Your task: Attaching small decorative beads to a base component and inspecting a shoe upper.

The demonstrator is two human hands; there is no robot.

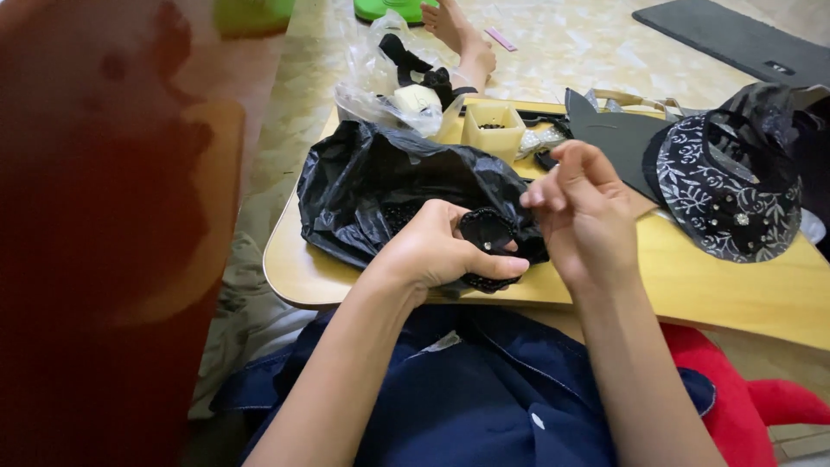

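I noted a smooth, pale wooden lap table (pixel 735 294) with a satin finish. The crumpled black plastic bag (pixel 380 186) was glossy. The small round black fabric piece (pixel 487 233) looked matt, edged with shiny beads. The black patterned cloth hat (pixel 726 190) looked matt, and the clear plastic bag (pixel 380 82) glossy.

Black plastic bag (pixel 380 186): crumpled and glossy, laid on the low wooden table (pixel 735 294) toward its left edge, mouth turned to the near edge.
Clear plastic bag (pixel 380 86): crinkled and transparent, placed at the far left corner of the table; black and pale items are seen inside.
Small open box (pixel 493 130): cream, square, set at the far edge just right of the clear plastic bag; dark small pieces are held in it.
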